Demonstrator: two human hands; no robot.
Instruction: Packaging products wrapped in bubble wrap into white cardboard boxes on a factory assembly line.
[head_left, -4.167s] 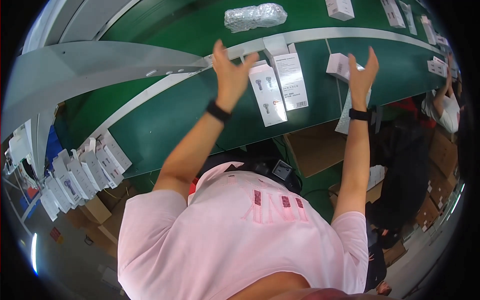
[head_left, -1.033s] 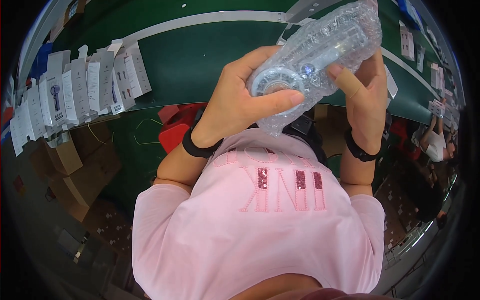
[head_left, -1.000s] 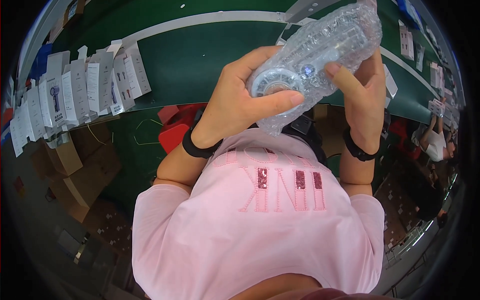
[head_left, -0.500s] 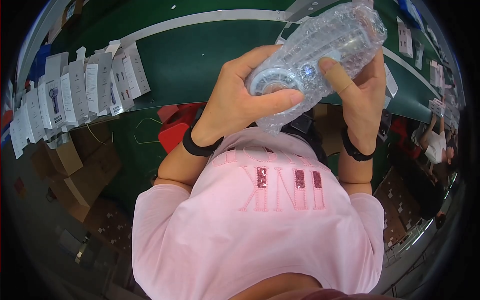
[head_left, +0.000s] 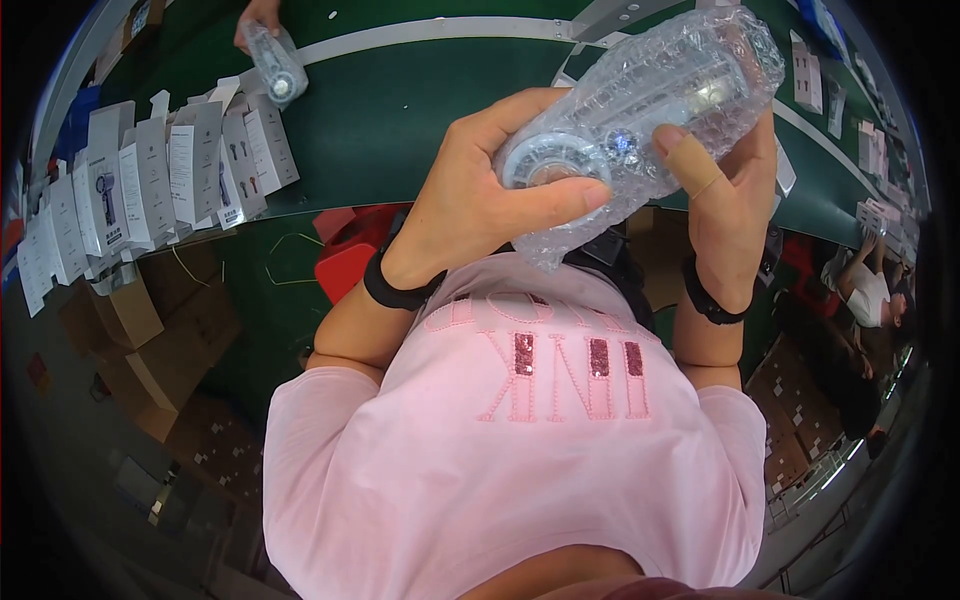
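Left hand (head_left: 480,200) and right hand (head_left: 725,210) clasp bubble-wrapped device (head_left: 640,130).

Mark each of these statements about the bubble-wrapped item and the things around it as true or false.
1. Both hands hold the bubble-wrapped device. True.
2. The left hand is empty. False: it grips the device's round end.
3. The right hand wears a glove. False: it is bare, with a plaster on one finger.
4. White boxes stand in a row along the green belt. True.
5. Another person's hand touches a similar wrapped item. True.
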